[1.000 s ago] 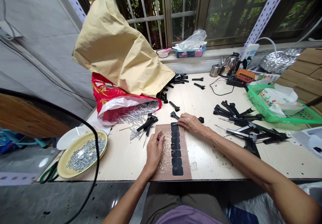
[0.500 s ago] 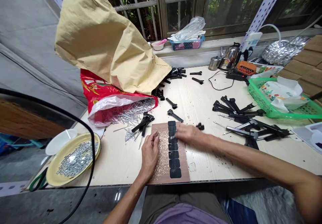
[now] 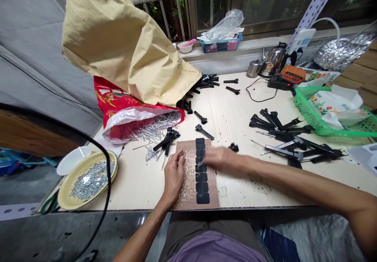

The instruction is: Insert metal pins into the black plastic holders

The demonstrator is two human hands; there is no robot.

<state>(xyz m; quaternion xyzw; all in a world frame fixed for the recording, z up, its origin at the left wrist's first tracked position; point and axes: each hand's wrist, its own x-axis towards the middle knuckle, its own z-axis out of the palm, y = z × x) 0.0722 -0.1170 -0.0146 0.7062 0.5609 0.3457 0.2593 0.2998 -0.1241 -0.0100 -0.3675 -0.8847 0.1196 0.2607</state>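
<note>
A brown board [image 3: 212, 199] lies flat at the table's front edge, speckled with pale marks. A column of several black rounded-square pieces [image 3: 202, 187] runs along it. At the board's left edge rests my left hand [image 3: 173, 172], fingers bent and pressed together; whatever is in them, if anything, is hidden. Over the upper part of the column is my right hand [image 3: 222, 160], smeared by motion. Its fingers are curled closed at the black pieces, and I cannot make out what they hold. Black long-handled parts [image 3: 167, 139] lie in a small heap beyond my left hand.
To the left, a yellow bowl [image 3: 63, 195] holds small silvery pieces. A red bag [image 3: 101, 91] spills thin metal pins beneath a tan paper sack [image 3: 108, 38]. More black parts [image 3: 273, 122] lie right, near a green basket [image 3: 304, 103]. A kettle [image 3: 273, 61] stands behind.
My right hand has shifted slightly over the upper black pieces and is more blurred. My left hand stays at the board's left edge. The whole view has tilted a little.
</note>
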